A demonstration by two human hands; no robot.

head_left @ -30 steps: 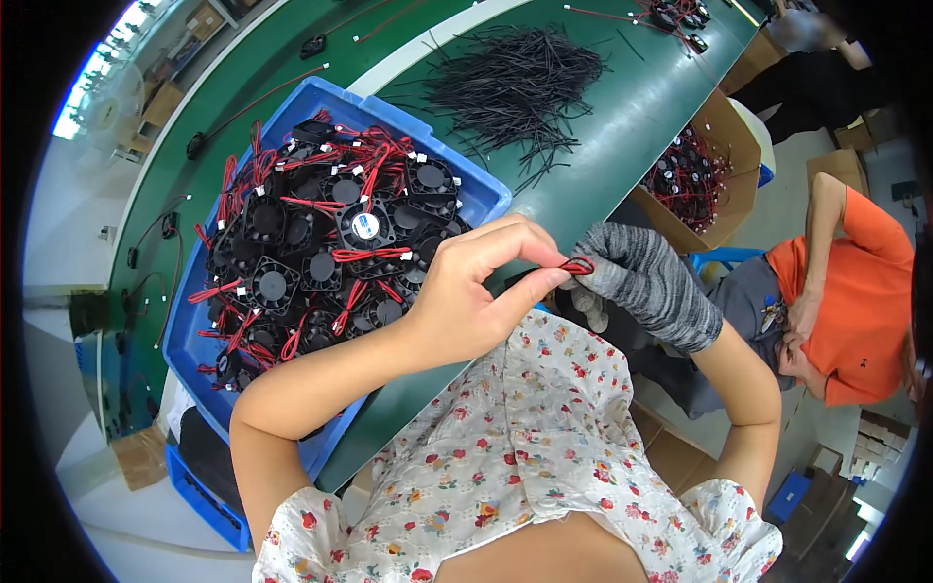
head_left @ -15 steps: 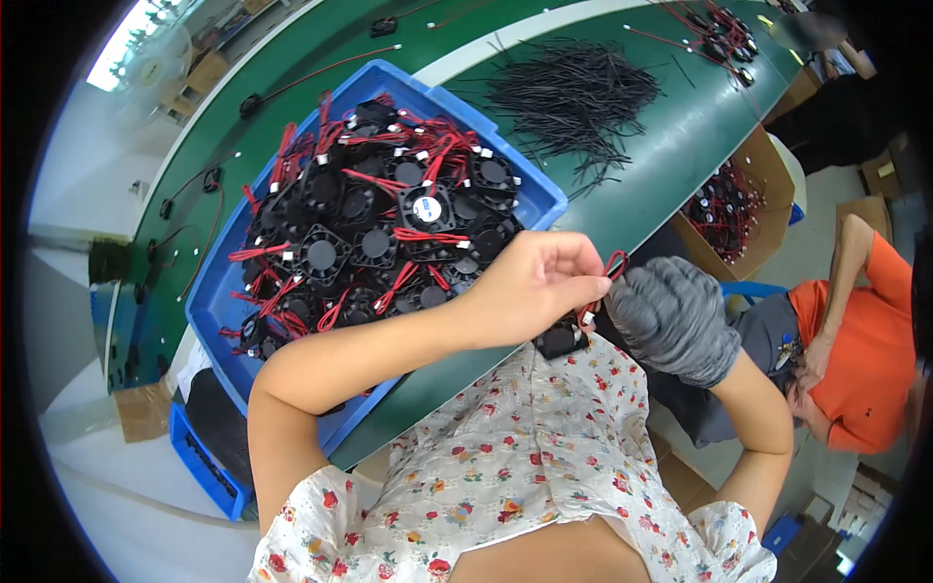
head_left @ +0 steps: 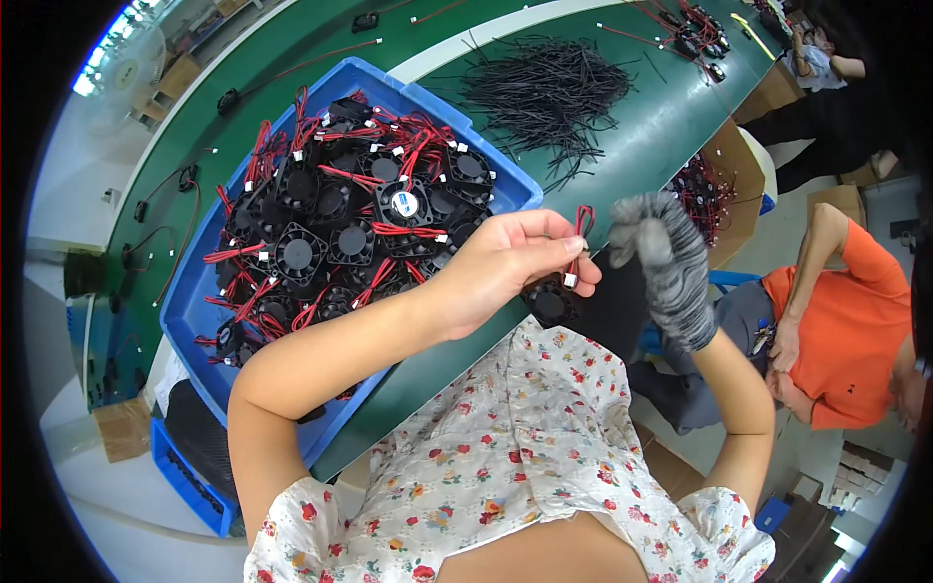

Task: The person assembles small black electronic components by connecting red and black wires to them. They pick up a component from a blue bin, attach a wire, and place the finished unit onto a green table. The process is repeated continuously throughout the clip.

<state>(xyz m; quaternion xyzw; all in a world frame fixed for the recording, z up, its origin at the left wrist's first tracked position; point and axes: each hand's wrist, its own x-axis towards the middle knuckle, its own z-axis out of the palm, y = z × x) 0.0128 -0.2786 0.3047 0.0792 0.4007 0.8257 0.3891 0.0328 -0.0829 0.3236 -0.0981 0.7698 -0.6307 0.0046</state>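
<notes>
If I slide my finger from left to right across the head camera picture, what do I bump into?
Blue bin of small black fans → bare left hand pinching the red wire → grey-gloved right hand → cardboard box → person in an orange shirt.

I have a single view, from the left of two fisheye cameras worn on the person's head, looking steeply down over the chest at the hands. It sits close: the left hand [head_left: 505, 267] and the gloved right hand [head_left: 661, 262] fill the middle, forearms entering from the lower edge. The lens faces forward across the green table [head_left: 671, 126], whose straight edge bends toward the rim, with the blue tray [head_left: 194, 321] on my left. A dark ring frames the picture.
</notes>
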